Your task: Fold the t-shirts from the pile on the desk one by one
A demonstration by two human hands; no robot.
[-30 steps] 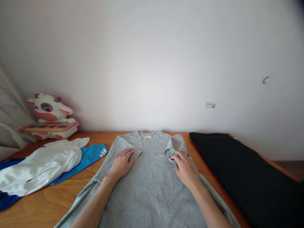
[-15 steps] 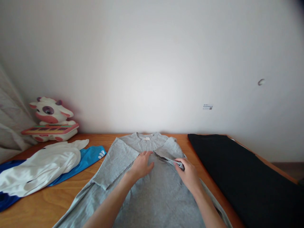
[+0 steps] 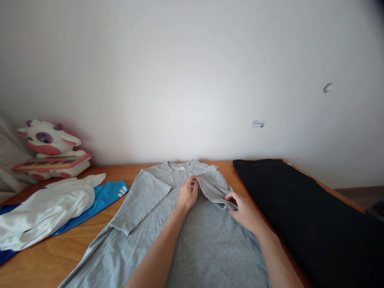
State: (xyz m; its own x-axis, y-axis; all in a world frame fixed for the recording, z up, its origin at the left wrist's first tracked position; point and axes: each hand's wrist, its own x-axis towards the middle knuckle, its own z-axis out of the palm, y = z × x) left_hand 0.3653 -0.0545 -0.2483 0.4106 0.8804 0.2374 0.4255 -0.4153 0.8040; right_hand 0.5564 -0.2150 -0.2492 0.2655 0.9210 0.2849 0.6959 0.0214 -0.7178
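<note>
Near: grey T-shirt (image 3: 216, 248) lies front up mid-table (image 3: 36, 268), hem end nearest & running out of view, collar far. Both hands on its R sleeve (image 3: 211, 184), folded in over the chest: L hand (image 3: 188, 194) pinches the corner of the cuff edge nr mid-chest, R hand (image 3: 244, 212) pinches the same cuff's outer end, thumb & fingertips closed on cloth; opening gapes a bit btwn them. L sleeve (image 3: 145, 202) lies flat across the front, untouched.

To the right, black cloth (image 3: 300, 208), flat, apart from the shirt. To the left, white cloth (image 3: 51, 210) on top of blue cloth (image 3: 102, 198); blue one has three short white bars nr its tip, no word legible.

Farther: neck label (image 3: 180, 169), pale, print too small to read. Far left, cow toy (image 3: 51, 150) w/ keyboard. Wall sticker (image 3: 258, 124), far right: rows of blue print + dark sq. patch, unreadable.

Vs 1 s ago: L hand was on L sleeve, now over at R sleeve; cuff was bunched at R hand, now drawn out long; chest lettering then partly visible, now hidden.
</note>
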